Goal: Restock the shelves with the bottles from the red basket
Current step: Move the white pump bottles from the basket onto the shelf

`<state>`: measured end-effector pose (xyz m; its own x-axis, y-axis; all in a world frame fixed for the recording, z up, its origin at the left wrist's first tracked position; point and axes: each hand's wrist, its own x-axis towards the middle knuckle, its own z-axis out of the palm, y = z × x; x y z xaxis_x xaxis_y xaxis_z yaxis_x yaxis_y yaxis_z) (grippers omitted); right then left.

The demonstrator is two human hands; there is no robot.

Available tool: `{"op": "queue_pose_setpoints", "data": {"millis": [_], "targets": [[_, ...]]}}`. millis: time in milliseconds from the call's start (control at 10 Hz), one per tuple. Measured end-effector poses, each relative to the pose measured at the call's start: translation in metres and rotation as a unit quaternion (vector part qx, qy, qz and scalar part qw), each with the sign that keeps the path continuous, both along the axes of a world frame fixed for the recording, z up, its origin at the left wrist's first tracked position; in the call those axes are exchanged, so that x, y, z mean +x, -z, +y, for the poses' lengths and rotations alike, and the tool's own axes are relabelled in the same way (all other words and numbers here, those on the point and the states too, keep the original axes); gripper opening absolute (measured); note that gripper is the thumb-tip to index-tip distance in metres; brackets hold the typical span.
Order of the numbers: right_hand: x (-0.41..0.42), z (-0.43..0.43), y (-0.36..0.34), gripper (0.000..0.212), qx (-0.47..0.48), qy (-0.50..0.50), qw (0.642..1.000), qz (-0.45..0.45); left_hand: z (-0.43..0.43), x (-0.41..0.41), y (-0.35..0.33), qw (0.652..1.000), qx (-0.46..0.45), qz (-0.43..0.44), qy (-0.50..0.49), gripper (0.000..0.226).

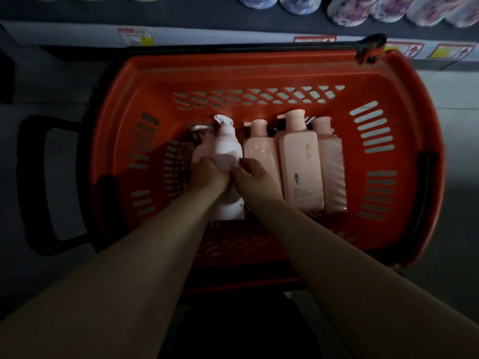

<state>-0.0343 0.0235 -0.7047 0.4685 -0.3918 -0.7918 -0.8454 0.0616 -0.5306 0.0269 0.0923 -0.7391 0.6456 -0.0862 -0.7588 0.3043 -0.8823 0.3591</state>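
Observation:
A red basket [259,73] stands on the floor below me with several bottles lying inside. A white pump bottle [226,146] lies left of centre, partly over a pale pink one [201,149]. Both hands reach into the basket: my left hand [207,172] is closed on the white pump bottle's body, and my right hand [251,174] touches its right side with curled fingers. Three pink flat bottles [300,164] lie side by side to the right, caps pointing to the shelf.
A shelf edge [233,37] with price tags runs along the top, with patterned packs [347,11] above it. The basket's black pull handle [46,182] sticks out on the left. Grey floor surrounds the basket.

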Motion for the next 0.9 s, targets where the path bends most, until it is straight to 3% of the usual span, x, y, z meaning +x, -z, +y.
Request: {"op": "queue_pose_setpoints", "data": {"millis": [200,300,400,600,900], "targets": [[-0.007,0.001,0.005,0.047,0.038,0.016,0.999,-0.028,-0.012,0.010,-0.017,0.993,-0.053,0.001,-0.109,0.036],[-0.002,-0.002,-0.005,0.039,0.048,0.020,0.998,-0.038,0.004,0.008,-0.033,0.987,-0.090,0.041,-0.130,0.042],[-0.005,-0.018,-0.020,0.019,0.055,0.037,0.998,-0.011,0.027,0.005,-0.053,0.965,-0.147,0.124,-0.179,0.026],[-0.010,-0.034,-0.083,0.023,0.203,0.144,0.968,-0.019,0.028,0.004,-0.125,0.937,-0.268,0.147,-0.168,0.014],[-0.009,-0.074,-0.204,0.026,0.203,0.161,0.960,-0.105,-0.007,0.017,-0.247,0.924,-0.337,0.118,-0.135,0.021]]}}
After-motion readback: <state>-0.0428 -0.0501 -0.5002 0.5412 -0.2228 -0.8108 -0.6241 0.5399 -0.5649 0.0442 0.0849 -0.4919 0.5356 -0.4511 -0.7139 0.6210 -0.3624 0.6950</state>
